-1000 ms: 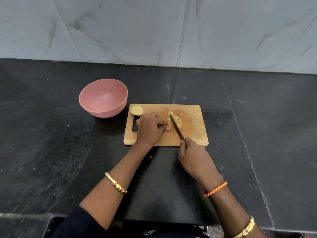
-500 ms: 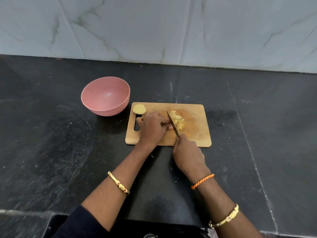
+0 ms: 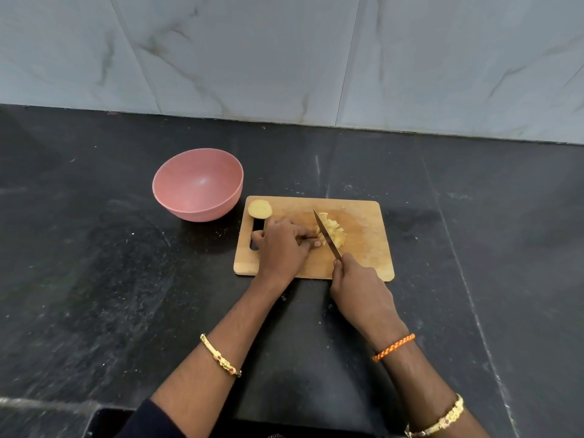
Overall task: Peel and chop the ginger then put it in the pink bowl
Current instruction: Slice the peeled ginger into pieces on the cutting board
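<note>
A wooden cutting board [image 3: 363,248] lies on the black counter. On its middle is a pile of pale yellow chopped ginger [image 3: 335,233]. My left hand [image 3: 284,248] rests on the board, its fingertips pressed on ginger just left of the blade. My right hand [image 3: 357,286] grips the handle of a knife [image 3: 327,233], whose blade runs through the pile with its tip pointing away from me. A round uncut ginger piece [image 3: 259,208] sits at the board's far left corner. The pink bowl [image 3: 197,184] stands empty, just left of the board.
The black stone counter [image 3: 94,263] stretches wide on both sides, with its front edge near my body. A grey marble wall [image 3: 284,58] rises behind the counter. The board's handle slot [image 3: 256,226] is partly hidden by my left hand.
The knife blade has shifted slightly between cuts through the ginger pile, and my right hand has moved with it. My left hand stays on the ginger. The camera view has shifted a little.
</note>
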